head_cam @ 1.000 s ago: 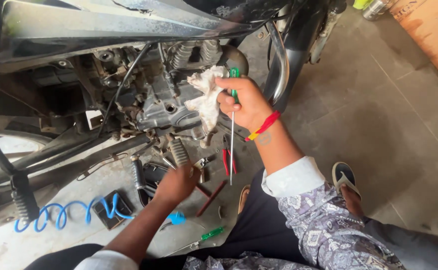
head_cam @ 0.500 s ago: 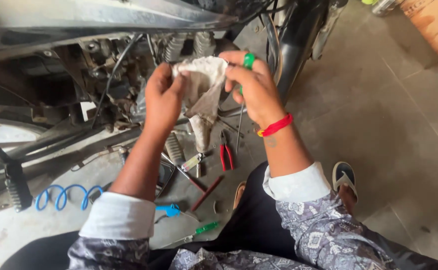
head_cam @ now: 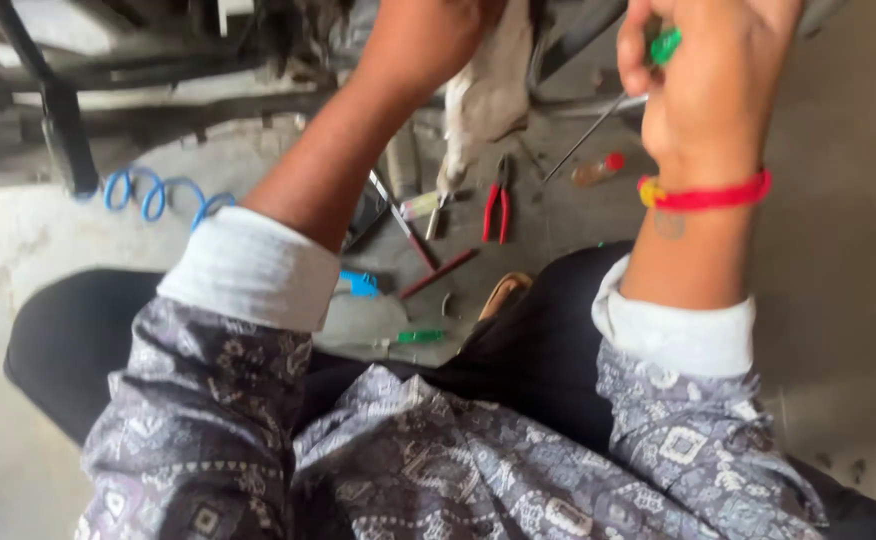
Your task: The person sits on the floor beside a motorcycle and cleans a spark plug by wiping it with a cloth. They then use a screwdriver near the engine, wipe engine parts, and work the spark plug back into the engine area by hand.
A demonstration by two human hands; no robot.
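Observation:
My right hand (head_cam: 710, 70) is raised at the top right, closed around a green-handled screwdriver (head_cam: 664, 47) whose thin shaft slants down to the left. A red thread bracelet circles that wrist. My left hand (head_cam: 438, 25) is at the top edge, mostly cut off, and grips a dirty white rag (head_cam: 488, 90) that hangs down from it. Both forearms rise from rolled white cuffs and patterned grey sleeves.
Tools lie on the concrete floor between my knees: red-handled pliers (head_cam: 498, 205), a red-handled tool (head_cam: 438, 273), a small green screwdriver (head_cam: 413, 338), a blue item (head_cam: 361, 284). A coiled blue air hose (head_cam: 153, 193) lies at left by a motorcycle's dark frame (head_cam: 58, 120).
The view has tilted down and closer. Both hands have risen to the top of the frame, still with rag and screwdriver. The engine has left the view.

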